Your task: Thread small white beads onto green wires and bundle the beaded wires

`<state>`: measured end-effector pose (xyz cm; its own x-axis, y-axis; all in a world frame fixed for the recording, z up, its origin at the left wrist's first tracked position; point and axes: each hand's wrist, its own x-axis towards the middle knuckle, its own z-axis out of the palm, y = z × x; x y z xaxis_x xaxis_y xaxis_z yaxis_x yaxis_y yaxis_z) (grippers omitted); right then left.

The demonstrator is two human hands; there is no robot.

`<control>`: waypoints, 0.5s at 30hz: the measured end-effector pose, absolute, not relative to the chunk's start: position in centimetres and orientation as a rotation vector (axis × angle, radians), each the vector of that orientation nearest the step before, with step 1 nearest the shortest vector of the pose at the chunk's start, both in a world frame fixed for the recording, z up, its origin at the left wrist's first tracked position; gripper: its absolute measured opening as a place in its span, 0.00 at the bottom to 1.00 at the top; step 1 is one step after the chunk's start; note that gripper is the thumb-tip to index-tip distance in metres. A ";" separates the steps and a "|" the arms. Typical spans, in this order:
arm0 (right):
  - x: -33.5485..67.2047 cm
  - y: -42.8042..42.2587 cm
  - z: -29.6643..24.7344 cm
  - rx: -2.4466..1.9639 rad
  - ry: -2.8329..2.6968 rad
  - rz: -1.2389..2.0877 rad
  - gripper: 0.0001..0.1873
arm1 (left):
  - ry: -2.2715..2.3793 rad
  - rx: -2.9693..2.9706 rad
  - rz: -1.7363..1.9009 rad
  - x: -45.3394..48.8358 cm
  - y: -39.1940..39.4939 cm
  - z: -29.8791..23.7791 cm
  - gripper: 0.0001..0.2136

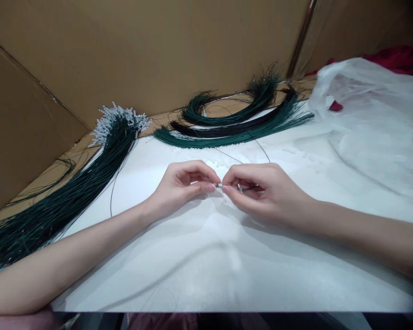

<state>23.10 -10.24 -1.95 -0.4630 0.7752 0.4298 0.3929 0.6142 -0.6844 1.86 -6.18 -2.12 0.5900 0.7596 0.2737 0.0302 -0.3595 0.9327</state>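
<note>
My left hand (192,183) and my right hand (258,185) meet above the middle of the white tabletop (179,270), fingertips nearly touching. Both are closed in a pinch on a thin dark wire-like strand (219,186), seen in the narrow gap between them. A small pale bead-like piece (240,188) shows inside the right hand's grip. Whatever sits under the left fingertips is too small to make out. Small white beads (220,160) are scattered just behind the hands.
At left lies a long bundle of dark green strands (72,197) with white beaded tips (120,120). Curved green and black bundles (234,133) lie along the back. A translucent plastic bag (375,105) covers the right side, near red cloth (399,59). Brown cardboard walls (158,50) enclose the back.
</note>
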 end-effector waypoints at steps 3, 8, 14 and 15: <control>23.1 -10.3 -1.9 -0.924 -2.083 0.645 0.06 | 0.658 1.792 0.891 1.8 -6.2 -2.1 0.03; 23.0 -10.3 -1.9 -0.921 -2.082 0.647 0.06 | 0.673 1.780 0.876 1.7 -6.3 -2.1 0.05; 23.0 -10.4 -2.0 -0.918 -2.079 0.653 0.07 | 0.623 1.723 0.888 1.7 -6.1 -2.3 0.07; 23.0 -10.4 -2.0 -0.921 -2.079 0.649 0.07 | 0.615 1.711 0.892 1.7 -6.1 -2.3 0.08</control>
<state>23.04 -10.35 -1.97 -0.4531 0.7791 0.4331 0.3942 0.6109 -0.6866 1.72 -6.14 -2.34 0.5880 0.7651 0.2625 -0.0267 -0.3060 0.9517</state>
